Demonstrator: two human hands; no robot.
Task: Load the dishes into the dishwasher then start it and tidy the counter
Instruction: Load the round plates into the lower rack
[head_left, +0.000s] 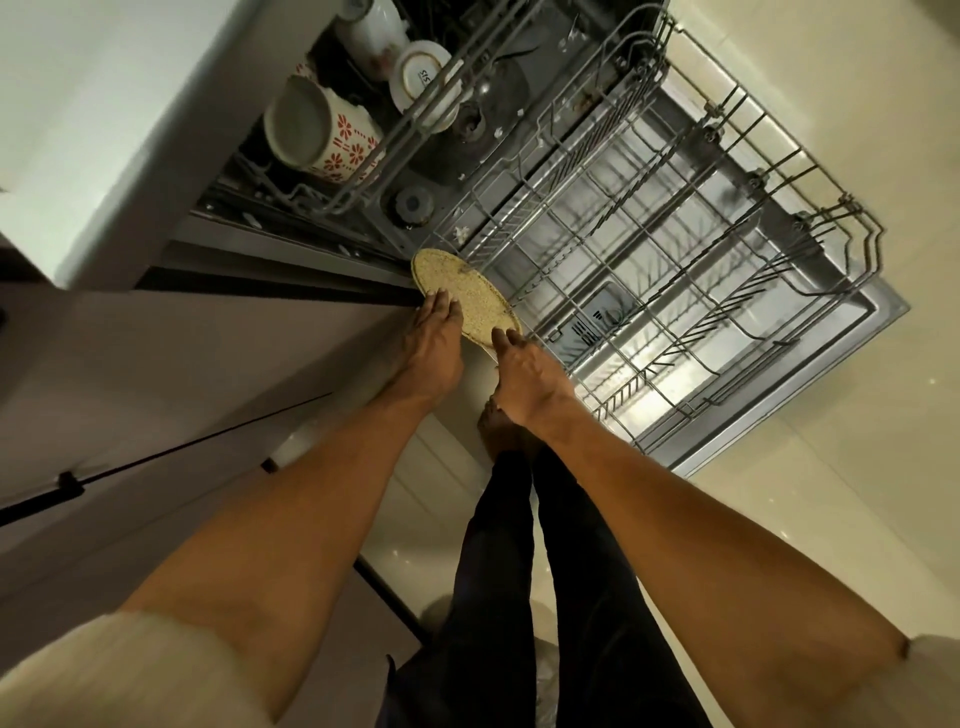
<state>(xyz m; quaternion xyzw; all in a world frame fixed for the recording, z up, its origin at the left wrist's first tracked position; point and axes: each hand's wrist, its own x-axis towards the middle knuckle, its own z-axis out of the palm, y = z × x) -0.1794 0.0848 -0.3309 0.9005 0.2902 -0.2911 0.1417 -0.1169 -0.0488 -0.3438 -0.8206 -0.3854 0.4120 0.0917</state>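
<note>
Round, flat, yellowish speckled plate (464, 295), held on edge at the near left corner of the pulled-out lower rack of grey wire (675, 270), its far rim against the rack's corner wires. The left hand (431, 353) has its fingers laid along the plate's left rim; whether they curl round the rim cannot be told. The right hand (524, 374) pinches the plate's near rim, fingers curled over the edge. Under the rack lies the open stainless dishwasher door (810, 364). Upper rack of grey wire (415, 119), partly pushed in, carries a white mug with red flower pattern (322, 130), a white cup with printed base (421, 73) and further white crockery (371, 31). Left of the dishwasher, a pale table edge (93, 130); cream tiled floor (857, 519) below.
</note>
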